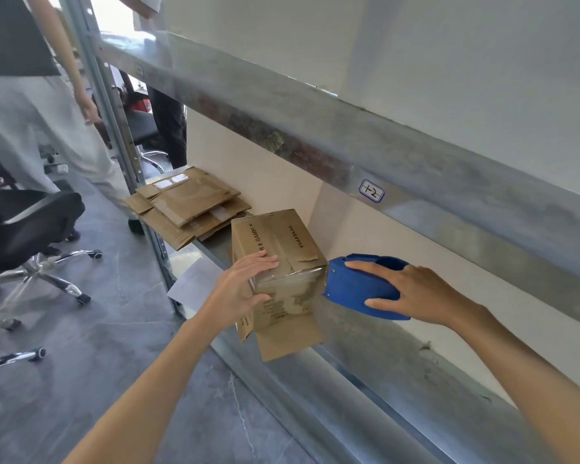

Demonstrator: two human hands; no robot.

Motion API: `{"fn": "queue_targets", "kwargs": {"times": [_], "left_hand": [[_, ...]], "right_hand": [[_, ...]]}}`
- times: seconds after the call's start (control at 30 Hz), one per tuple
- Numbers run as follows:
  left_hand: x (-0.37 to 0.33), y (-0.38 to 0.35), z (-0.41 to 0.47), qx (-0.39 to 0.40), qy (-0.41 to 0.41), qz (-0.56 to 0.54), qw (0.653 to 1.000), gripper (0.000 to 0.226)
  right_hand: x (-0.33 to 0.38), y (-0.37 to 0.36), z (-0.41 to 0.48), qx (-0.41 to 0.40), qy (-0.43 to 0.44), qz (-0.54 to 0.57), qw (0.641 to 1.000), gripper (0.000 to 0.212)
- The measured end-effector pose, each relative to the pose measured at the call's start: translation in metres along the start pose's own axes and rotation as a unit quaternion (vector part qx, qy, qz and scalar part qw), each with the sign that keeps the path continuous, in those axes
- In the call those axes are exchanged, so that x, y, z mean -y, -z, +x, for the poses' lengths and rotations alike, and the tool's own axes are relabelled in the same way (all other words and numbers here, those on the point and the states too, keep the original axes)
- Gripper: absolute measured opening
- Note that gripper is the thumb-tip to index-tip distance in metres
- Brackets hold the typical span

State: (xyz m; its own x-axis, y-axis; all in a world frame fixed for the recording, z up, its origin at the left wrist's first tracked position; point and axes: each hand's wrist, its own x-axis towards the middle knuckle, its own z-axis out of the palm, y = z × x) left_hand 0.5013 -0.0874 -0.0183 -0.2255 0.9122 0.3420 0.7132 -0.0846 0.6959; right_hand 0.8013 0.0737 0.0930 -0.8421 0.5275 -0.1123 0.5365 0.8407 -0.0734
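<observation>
At the far left stood a black office chair with a chrome star base (27, 226), and behind it a person in pale trousers (47, 135) stood on the grey floor. Further right, a stack of flattened brown cardboard boxes (188, 205) lay at the left end of the galvanised metal shelf (399, 370), overhanging its front edge. A white sheet of paper (195, 283) showed below that edge.

The small brown cardboard box with black print (278, 242) rested on the shelf just right of the stack and apart from it. Its top flaps were folded shut along a centre seam, and shiny clear tape covered its near upper edge and near face. Loose flaps stuck out at its lower near end, over the front of the shelf. What the box held could not be seen.

The left hand (241, 289) gripped the box's near left corner, fingers laid across the top and thumb pressed on the taped face. The blue plastic tape dispenser (359, 289) touched the box's near right corner with its front edge. The right hand (412, 296) held the dispenser from the right, forefinger stretched along its top and thumb curled under its near side.

Above, the upper shelf's grey metal beam (315, 128) carried a small white handwritten label (371, 191).
</observation>
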Motion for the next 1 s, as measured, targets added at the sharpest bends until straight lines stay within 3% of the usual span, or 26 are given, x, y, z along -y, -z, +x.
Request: {"fn": "queue_targets", "kwargs": {"times": [0.8,1.0], "left_hand": [[0.028,0.040,-0.003,0.062,-0.011,-0.035,0.997,0.072],[0.022,0.036,-0.006,0.020,-0.007,-0.023,1.000,0.060]], "right_hand": [[0.027,0.004,-0.001,-0.030,0.060,0.048,0.997,0.071],[0.030,-0.010,0.017,-0.047,0.063,0.053,0.996,0.072]]}}
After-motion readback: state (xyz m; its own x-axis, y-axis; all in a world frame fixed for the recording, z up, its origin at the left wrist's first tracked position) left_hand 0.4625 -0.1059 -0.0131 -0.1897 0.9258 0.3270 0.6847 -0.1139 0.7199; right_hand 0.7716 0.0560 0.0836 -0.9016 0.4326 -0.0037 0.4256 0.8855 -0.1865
